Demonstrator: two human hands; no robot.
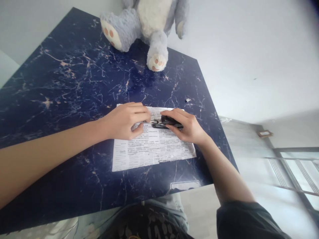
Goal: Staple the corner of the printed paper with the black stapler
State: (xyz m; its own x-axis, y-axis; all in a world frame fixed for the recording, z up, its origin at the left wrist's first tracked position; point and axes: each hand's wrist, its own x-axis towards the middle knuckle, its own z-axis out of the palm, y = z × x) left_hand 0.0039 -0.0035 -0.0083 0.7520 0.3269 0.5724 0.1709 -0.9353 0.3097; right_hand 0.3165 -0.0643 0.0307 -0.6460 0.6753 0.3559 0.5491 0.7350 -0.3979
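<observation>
One stapler (169, 120) is held over printed paper (149, 149) by the right hand (188, 125); the left hand (126, 121), at its front, has an unclear grip. Work seems underway, nothing visibly finished.

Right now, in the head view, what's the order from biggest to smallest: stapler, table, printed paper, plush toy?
1. Table
2. Plush toy and printed paper: too close to rank; the toy is cut off, the paper partly covered
3. Stapler
</observation>
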